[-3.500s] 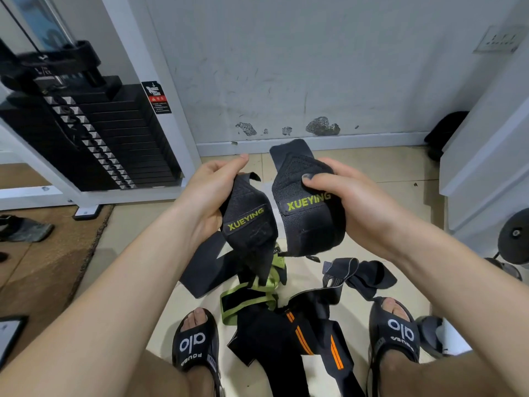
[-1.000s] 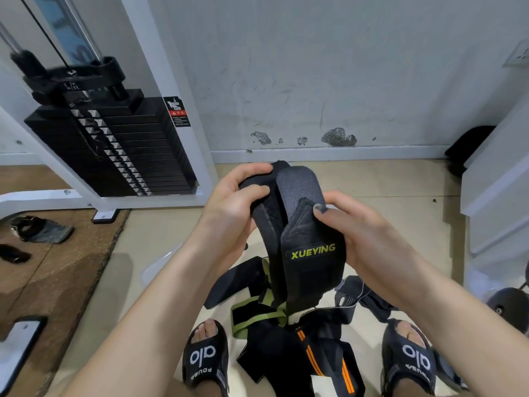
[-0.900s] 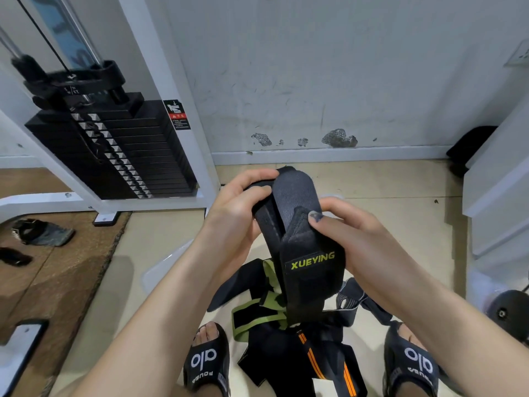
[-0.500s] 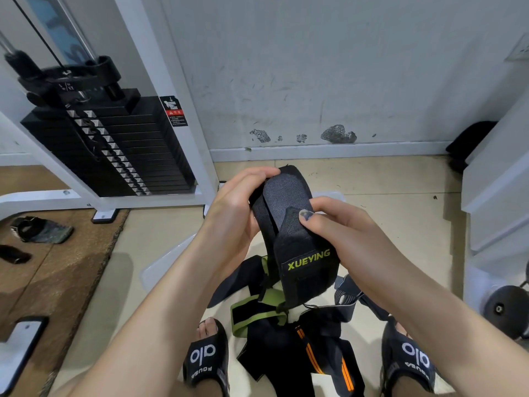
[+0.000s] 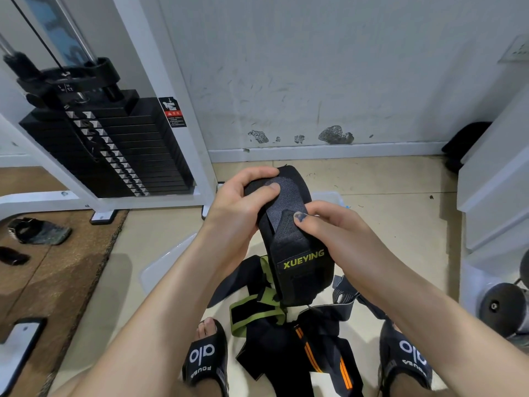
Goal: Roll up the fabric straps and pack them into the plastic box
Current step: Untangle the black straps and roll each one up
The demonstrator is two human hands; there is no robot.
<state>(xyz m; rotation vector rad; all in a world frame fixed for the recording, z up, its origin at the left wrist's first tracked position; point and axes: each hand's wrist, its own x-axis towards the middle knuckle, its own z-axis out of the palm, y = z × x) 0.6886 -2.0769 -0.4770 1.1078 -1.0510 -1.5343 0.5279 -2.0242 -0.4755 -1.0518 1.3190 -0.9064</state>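
A black fabric strap (image 5: pixel 300 270) with yellow XUEYING lettering is held up between both hands, folded over at its top. My left hand (image 5: pixel 237 207) grips the upper fold, thumb and fingers curled round it. My right hand (image 5: pixel 335 233) pinches the strap's flap, thumb on the front. Below lies a heap of other straps (image 5: pixel 289 333), black with green and orange stripes. The clear plastic box (image 5: pixel 329 197) lies on the floor behind my hands, mostly hidden, and a clear lid (image 5: pixel 163 267) lies to the left.
A white gym machine with a black weight stack (image 5: pixel 114 147) stands at the left by the wall. A brown mat (image 5: pixel 51 267) covers the left floor. White furniture (image 5: pixel 498 196) and a dumbbell (image 5: pixel 503 308) are at the right. My sandalled feet (image 5: pixel 206 359) flank the heap.
The two strap halves, apart 3.5 s ago, have been brought together into one fold. Over the last second both hands stayed on it, with my left thumb shifting over the top fold.
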